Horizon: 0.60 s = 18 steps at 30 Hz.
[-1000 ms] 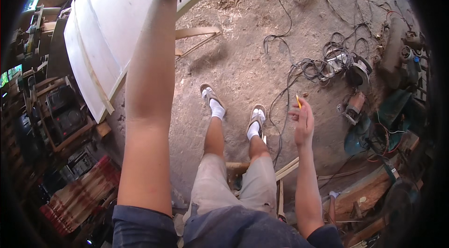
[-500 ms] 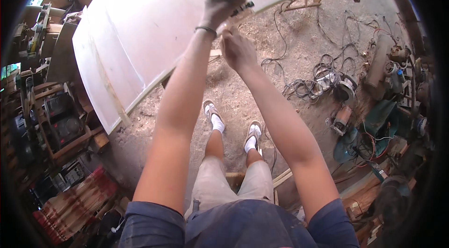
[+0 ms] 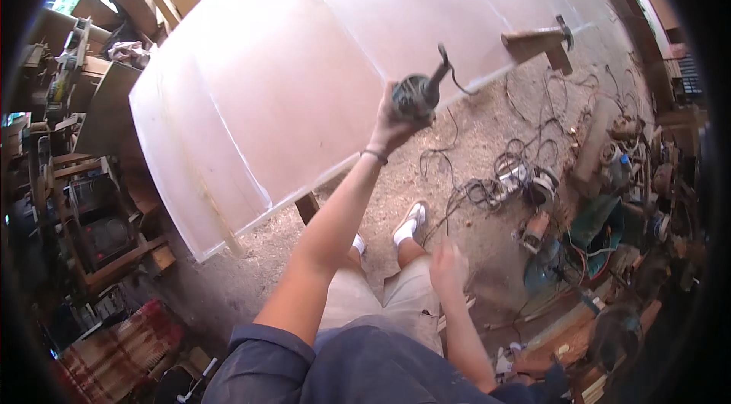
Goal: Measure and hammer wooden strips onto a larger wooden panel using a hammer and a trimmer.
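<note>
From where I sit, the largest thing is the pale panel (image 3: 282, 61), spread across the upper left and upper middle; I'd judge it broad and fairly stiff, and easily marked along its edge.

My left hand (image 3: 391, 127), just above the middle of the frame, is grasping a dark power tool (image 3: 413, 99), which appears in front of the panel's near edge. I can't tell whether they touch. My right hand (image 3: 449, 265), below and right of centre, is blurred; I cannot tell whether its fingers are curled or hold anything.

I expect the tool to be dense and rigid, its weight pulling at my single wrist, with dust perhaps making the casing slick. The thick body looks the best place to hold it; the narrow stem (image 3: 438, 75) seems poor for bearing weight. The thin cord (image 3: 458, 81) is soft and could tug or snag.
</note>
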Motion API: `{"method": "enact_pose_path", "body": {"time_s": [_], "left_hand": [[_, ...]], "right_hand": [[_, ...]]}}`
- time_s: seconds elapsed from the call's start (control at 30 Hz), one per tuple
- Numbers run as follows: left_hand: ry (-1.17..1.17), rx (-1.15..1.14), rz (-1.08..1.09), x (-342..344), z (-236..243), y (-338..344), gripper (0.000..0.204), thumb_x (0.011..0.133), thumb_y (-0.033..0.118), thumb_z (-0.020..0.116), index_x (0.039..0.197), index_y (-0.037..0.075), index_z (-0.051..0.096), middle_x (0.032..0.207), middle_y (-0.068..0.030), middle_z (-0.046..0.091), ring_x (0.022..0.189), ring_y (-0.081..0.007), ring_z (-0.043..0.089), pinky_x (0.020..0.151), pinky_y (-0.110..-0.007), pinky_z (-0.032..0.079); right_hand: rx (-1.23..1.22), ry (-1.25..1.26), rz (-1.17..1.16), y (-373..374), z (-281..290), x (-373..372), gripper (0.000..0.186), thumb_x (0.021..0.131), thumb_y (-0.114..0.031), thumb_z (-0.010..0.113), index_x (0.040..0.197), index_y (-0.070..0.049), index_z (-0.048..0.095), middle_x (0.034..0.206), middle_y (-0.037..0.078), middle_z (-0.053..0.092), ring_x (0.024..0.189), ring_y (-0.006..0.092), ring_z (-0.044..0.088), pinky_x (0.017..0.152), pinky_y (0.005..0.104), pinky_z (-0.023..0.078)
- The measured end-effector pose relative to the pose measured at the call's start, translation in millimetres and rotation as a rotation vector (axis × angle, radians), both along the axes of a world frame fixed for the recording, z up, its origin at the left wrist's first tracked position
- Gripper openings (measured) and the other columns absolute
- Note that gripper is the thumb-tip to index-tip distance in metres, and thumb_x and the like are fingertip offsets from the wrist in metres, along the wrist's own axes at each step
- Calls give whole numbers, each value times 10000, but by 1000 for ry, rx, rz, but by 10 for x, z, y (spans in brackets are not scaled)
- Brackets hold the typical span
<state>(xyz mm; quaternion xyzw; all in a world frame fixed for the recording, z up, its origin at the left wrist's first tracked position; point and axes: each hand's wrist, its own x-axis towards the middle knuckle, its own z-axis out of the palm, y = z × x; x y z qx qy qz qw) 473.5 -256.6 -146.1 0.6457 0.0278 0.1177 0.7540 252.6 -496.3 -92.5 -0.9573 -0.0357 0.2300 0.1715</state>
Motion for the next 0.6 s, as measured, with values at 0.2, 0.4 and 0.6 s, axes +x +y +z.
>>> {"method": "enact_pose_path", "body": {"time_s": [0.2, 0.4, 0.6], "left_hand": [[57, 82, 21, -55, 231, -22, 585, 718, 77, 824, 1164, 55, 447, 1088, -51, 642, 988, -129, 620, 888, -305, 511], [162, -34, -90, 131, 432, 424, 592, 667, 76, 846, 1160, 51, 520, 1057, -36, 652, 965, -123, 618, 888, -297, 515], [262, 178, -92, 875, 506, 1545, 371, 784, 170, 732, 1123, 67, 623, 1080, -21, 675, 968, -117, 629, 833, -295, 522]], "right_hand": [[-32, 73, -200, -1097, 95, -421, 317, 894, -114, 551, 1173, 25, 610, 1007, 224, 624, 933, 399, 621, 796, 469, 495], [270, -197, -30, -725, 192, 1101, 297, 935, -137, 542, 1177, 26, 599, 950, 217, 619, 890, 393, 616, 753, 461, 494], [516, -309, 394, 652, -56, 2763, 274, 934, -129, 550, 1161, 15, 598, 864, 174, 620, 822, 349, 610, 732, 437, 489]]}}
